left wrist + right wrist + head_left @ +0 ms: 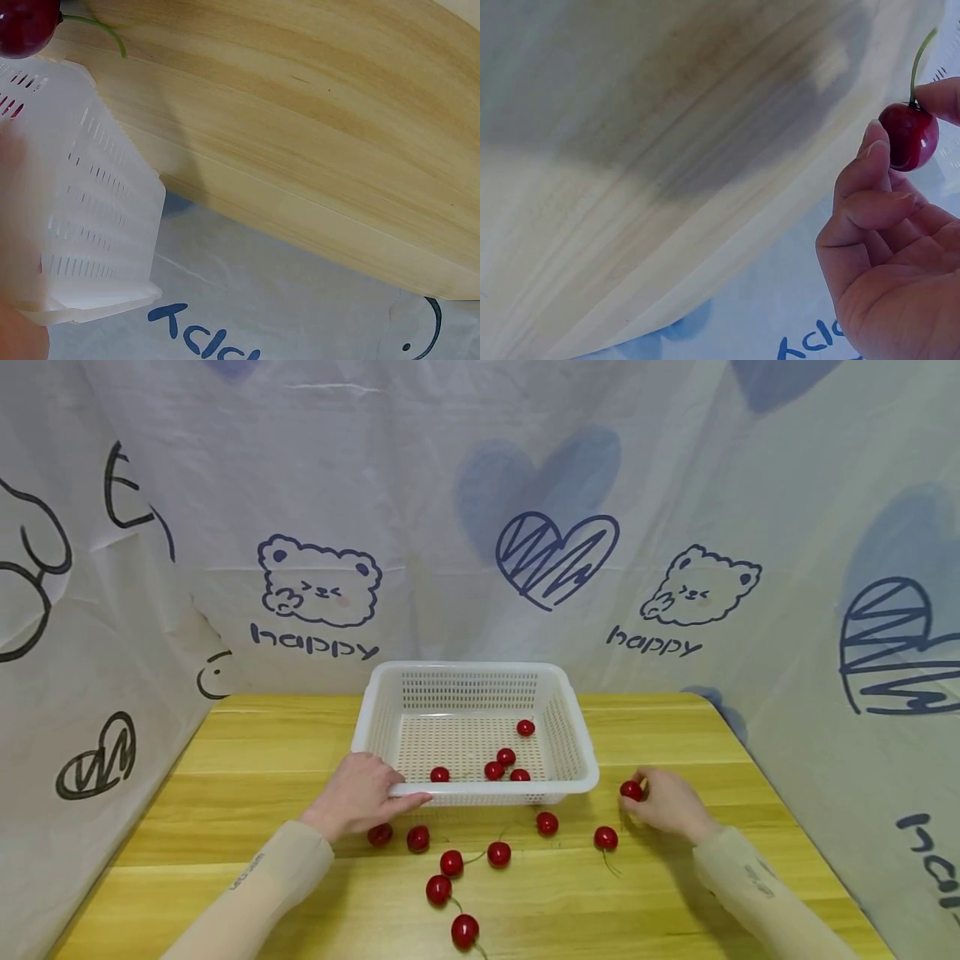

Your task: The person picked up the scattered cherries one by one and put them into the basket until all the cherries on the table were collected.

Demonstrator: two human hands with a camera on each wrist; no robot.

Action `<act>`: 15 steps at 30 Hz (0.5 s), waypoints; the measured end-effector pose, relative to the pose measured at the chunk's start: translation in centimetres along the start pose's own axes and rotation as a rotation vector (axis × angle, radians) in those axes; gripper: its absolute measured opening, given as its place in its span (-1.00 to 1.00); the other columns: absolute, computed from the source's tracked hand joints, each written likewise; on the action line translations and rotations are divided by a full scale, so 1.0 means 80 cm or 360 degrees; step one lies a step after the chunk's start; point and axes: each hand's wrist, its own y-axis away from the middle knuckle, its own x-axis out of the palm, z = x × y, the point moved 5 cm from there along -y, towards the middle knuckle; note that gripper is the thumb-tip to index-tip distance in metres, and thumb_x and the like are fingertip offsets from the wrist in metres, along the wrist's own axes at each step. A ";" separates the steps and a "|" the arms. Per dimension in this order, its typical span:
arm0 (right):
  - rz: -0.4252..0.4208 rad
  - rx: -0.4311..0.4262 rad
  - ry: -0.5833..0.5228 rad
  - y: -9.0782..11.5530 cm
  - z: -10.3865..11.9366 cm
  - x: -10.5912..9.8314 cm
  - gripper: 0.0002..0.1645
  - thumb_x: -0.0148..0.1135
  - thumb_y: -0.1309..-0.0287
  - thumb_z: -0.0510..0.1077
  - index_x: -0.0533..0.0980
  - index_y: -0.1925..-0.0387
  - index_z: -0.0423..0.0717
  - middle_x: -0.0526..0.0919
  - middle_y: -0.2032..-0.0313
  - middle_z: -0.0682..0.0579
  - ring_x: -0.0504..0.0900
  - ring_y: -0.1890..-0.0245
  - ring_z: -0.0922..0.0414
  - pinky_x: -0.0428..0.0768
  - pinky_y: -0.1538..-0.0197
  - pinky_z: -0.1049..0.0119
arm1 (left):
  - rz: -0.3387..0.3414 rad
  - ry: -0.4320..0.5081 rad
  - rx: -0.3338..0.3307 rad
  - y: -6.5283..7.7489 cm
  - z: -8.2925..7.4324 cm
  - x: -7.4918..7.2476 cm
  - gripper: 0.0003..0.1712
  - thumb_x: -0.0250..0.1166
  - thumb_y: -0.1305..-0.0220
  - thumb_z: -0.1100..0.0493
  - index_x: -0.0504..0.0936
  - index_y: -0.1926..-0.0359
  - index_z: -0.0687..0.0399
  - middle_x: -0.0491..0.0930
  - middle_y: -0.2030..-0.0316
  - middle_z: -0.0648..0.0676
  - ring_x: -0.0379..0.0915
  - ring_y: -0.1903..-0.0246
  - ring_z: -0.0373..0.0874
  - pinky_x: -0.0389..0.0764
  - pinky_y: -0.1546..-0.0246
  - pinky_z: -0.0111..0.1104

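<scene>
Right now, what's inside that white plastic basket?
Five red cherries show inside the white plastic basket. Its near rim partly hides some, and anything lying right behind it cannot be seen.

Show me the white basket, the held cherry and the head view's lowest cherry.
White basket (480,789), head view: front rim.
Held cherry (907,138), right wrist view: middle of red body.
Lowest cherry (465,931), head view: middle of red body.

Looks forward and down from the head, close in from each wrist, head and left sharing the perforated plastic basket (450,739).
</scene>
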 end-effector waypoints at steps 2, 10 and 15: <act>-0.0034 -0.0013 -0.0014 0.000 0.001 -0.004 -0.68 0.33 0.00 -0.06 0.49 0.30 -0.20 0.48 0.62 0.07 0.41 0.66 0.18 0.41 0.57 0.28 | 0.0001 0.0000 -0.0004 0.000 0.000 -0.001 -0.45 0.08 -0.18 -0.42 0.53 0.70 -0.21 0.62 0.63 -0.13 0.23 0.72 -0.31 0.29 0.68 -0.45; -0.0198 -0.0081 -0.0081 -0.002 0.012 -0.021 -0.68 0.34 -0.01 -0.08 0.49 0.28 -0.21 0.45 0.66 0.07 0.38 0.69 0.18 0.39 0.59 0.29 | 0.0031 0.0002 -0.0025 0.000 0.001 -0.001 -0.43 0.07 -0.18 -0.42 0.39 0.78 -0.24 0.51 0.73 -0.18 0.19 0.75 -0.31 0.26 0.69 -0.44; -0.0337 -0.0094 -0.0140 -0.003 0.027 -0.039 -0.67 0.32 -0.01 -0.08 0.48 0.26 -0.21 0.45 0.65 0.05 0.37 0.68 0.16 0.39 0.57 0.28 | 0.0023 0.0024 -0.0027 0.000 0.000 -0.002 -0.44 0.07 -0.19 -0.42 0.55 0.70 -0.20 0.65 0.60 -0.11 0.23 0.73 -0.31 0.29 0.69 -0.45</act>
